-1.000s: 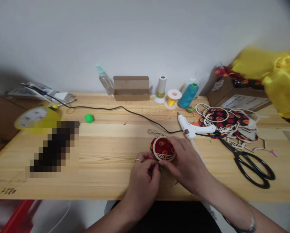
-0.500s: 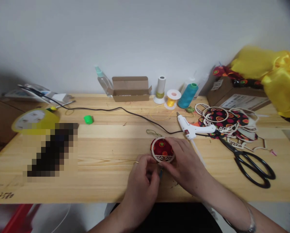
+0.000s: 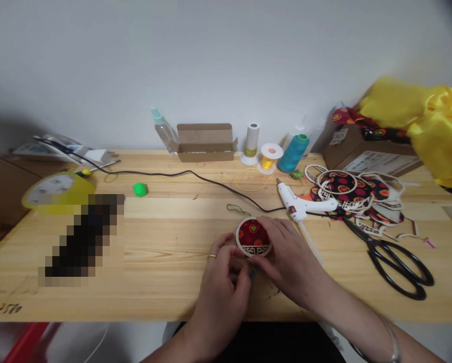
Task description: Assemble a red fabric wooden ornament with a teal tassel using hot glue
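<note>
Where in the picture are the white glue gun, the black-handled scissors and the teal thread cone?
White glue gun (image 3: 296,203): head view, on its body.
Black-handled scissors (image 3: 376,243): head view, where the handles meet the blades.
Teal thread cone (image 3: 293,154): head view, on its wound side.

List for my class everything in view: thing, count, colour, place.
Table: one, pale wood, centre
Ornament: one, dark red, between hands
Glue gun: one, white, beyond right hand
Scissors: one pair, black, right
Frames and fabric pieces: several, patterned, right
Spools: three; white, yellow, teal; back
Open box: one, brown, back centre
Large box: one, brown, back right
Spray bottle: one, clear, back
Shiny cloth: one, yellow, by large box
Cap: one, green, left
Cord: one, black, across table
Disc-shaped item: one, yellow, far left
Pixelated object: one, dark, left
Left hand: one, gold ring, at ornament
Right hand: one, silver bracelet, on ornament
</note>
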### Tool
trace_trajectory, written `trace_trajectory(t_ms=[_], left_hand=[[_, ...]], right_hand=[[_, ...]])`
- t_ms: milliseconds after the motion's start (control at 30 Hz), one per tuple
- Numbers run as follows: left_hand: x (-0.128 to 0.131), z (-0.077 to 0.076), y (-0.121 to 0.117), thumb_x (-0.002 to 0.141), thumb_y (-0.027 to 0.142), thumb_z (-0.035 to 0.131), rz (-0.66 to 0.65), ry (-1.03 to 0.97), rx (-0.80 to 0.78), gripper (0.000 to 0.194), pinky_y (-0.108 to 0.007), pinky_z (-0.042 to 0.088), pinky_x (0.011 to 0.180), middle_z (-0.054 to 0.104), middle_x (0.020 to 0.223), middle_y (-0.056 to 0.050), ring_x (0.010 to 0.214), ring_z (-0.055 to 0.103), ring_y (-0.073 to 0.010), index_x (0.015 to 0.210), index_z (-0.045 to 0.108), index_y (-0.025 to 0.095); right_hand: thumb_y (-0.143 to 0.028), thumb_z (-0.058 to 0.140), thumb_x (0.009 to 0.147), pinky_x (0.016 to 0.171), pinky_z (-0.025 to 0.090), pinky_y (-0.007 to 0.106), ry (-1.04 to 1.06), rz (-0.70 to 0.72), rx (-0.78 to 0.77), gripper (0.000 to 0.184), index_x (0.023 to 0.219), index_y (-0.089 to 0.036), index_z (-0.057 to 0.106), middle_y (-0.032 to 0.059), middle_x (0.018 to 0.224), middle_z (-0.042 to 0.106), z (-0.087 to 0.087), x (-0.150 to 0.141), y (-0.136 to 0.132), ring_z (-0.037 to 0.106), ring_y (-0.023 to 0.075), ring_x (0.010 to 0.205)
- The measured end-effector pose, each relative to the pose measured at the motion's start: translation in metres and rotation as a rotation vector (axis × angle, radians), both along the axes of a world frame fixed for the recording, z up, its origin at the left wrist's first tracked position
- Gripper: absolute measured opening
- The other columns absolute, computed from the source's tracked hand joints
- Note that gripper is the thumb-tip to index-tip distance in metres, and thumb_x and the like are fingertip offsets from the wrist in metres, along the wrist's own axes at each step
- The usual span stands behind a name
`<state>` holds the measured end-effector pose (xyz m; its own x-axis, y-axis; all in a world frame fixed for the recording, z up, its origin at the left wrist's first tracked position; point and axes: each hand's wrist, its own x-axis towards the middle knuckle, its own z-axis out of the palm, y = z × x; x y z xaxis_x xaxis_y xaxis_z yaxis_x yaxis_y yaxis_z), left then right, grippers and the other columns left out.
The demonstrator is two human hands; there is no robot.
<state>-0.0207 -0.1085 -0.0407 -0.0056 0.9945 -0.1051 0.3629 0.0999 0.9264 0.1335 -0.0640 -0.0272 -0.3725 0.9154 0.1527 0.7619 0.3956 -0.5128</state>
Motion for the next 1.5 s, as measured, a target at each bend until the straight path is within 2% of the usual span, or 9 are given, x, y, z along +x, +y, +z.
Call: trace_trajectory(t_ms=[67, 167, 333, 433, 567, 833, 1033, 1200, 1500], left_hand=[[0.000, -0.001, 0.000, 0.081, 0.014, 0.051, -0.005, -0.010, 0.014, 0.012, -0.034, 0.054, 0.072, 0.044, 0.134, -0.011, 0.099, 0.061, -0.0213, 0.090, 0.054, 0.021], [0.000, -0.001, 0.000, 0.081, 0.013, 0.050, -0.015, -0.047, 0.017, 0.013, -0.038, 0.053, 0.078, 0.045, 0.135, -0.010, 0.095, 0.063, -0.0196, 0.092, 0.053, 0.021], [-0.001, -0.002, 0.001, 0.081, 0.014, 0.050, -0.017, -0.060, 0.002, 0.013, -0.035, 0.054, 0.072, 0.051, 0.132, -0.010, 0.086, 0.065, -0.0178, 0.092, 0.051, 0.021], [-0.002, -0.003, 0.001, 0.081, 0.012, 0.049, -0.016, -0.046, 0.003, 0.017, -0.034, 0.054, 0.072, 0.050, 0.133, -0.010, 0.088, 0.066, -0.0177, 0.094, 0.050, 0.021], [-0.004, -0.003, 0.000, 0.081, 0.012, 0.049, 0.001, 0.008, 0.032, 0.016, -0.034, 0.054, 0.076, 0.049, 0.133, -0.011, 0.094, 0.065, -0.0191, 0.094, 0.049, 0.021], [-0.007, 0.002, 0.002, 0.082, 0.014, 0.048, -0.019, 0.127, 0.123, 0.011, -0.033, 0.053, 0.075, 0.058, 0.122, -0.009, 0.087, 0.065, -0.0170, 0.091, 0.051, 0.020], [-0.012, 0.001, 0.014, 0.077, 0.011, 0.051, -0.020, 0.341, 0.240, 0.029, -0.045, 0.048, 0.088, 0.060, 0.118, -0.012, 0.106, 0.058, -0.0242, 0.105, 0.049, 0.019], [-0.014, -0.002, 0.021, 0.076, 0.014, 0.056, -0.070, 0.346, 0.209, 0.045, -0.047, 0.043, 0.095, 0.058, 0.118, -0.011, 0.111, 0.054, -0.0240, 0.119, 0.044, 0.018], [-0.015, -0.001, 0.031, 0.071, 0.010, 0.059, -0.171, 0.335, 0.222, 0.056, -0.050, 0.044, 0.093, 0.059, 0.119, -0.011, 0.109, 0.055, -0.0273, 0.123, 0.043, 0.022]], right_hand=[[-0.023, 0.065, 0.074, 0.094, 0.043, 0.048, 0.002, 0.008, -0.003, 0.056, 0.125, -0.013, 0.045, 0.0138, 0.120, 0.057, 0.000, 0.000, 0.000, 0.048, 0.0295, 0.112], [-0.023, 0.065, 0.075, 0.095, 0.042, 0.049, -0.010, 0.008, -0.009, 0.056, 0.126, -0.015, 0.043, 0.0135, 0.122, 0.056, -0.001, 0.000, 0.000, 0.048, 0.0299, 0.113], [-0.028, 0.065, 0.076, 0.096, 0.041, 0.050, -0.033, 0.006, 0.011, 0.057, 0.127, -0.014, 0.042, 0.0154, 0.125, 0.054, 0.001, 0.002, 0.000, 0.046, 0.0310, 0.117], [-0.029, 0.056, 0.083, 0.097, 0.040, 0.052, -0.019, -0.013, 0.077, 0.046, 0.124, -0.013, 0.044, 0.0175, 0.124, 0.055, 0.001, 0.008, 0.000, 0.048, 0.0312, 0.116], [-0.020, 0.039, 0.090, 0.092, 0.046, 0.049, 0.037, -0.082, 0.149, 0.033, 0.122, -0.015, 0.045, 0.0155, 0.117, 0.059, 0.000, 0.016, -0.001, 0.054, 0.0279, 0.109], [-0.015, 0.034, 0.088, 0.082, 0.051, 0.042, 0.092, -0.119, 0.031, 0.032, 0.118, -0.018, 0.048, 0.0124, 0.109, 0.063, -0.002, 0.016, -0.009, 0.060, 0.0250, 0.099], [-0.015, 0.038, 0.087, 0.085, 0.050, 0.043, 0.114, -0.120, 0.043, 0.036, 0.121, -0.017, 0.044, 0.0129, 0.112, 0.061, -0.006, 0.016, -0.013, 0.058, 0.0257, 0.103], [-0.014, 0.042, 0.083, 0.088, 0.049, 0.044, 0.160, -0.101, -0.001, 0.040, 0.124, -0.017, 0.041, 0.0118, 0.114, 0.060, -0.009, 0.016, -0.015, 0.057, 0.0251, 0.104], [-0.012, 0.042, 0.082, 0.096, 0.045, 0.047, 0.233, -0.074, -0.052, 0.052, 0.132, -0.019, 0.030, 0.0136, 0.123, 0.054, -0.012, 0.018, -0.014, 0.052, 0.0248, 0.115]])
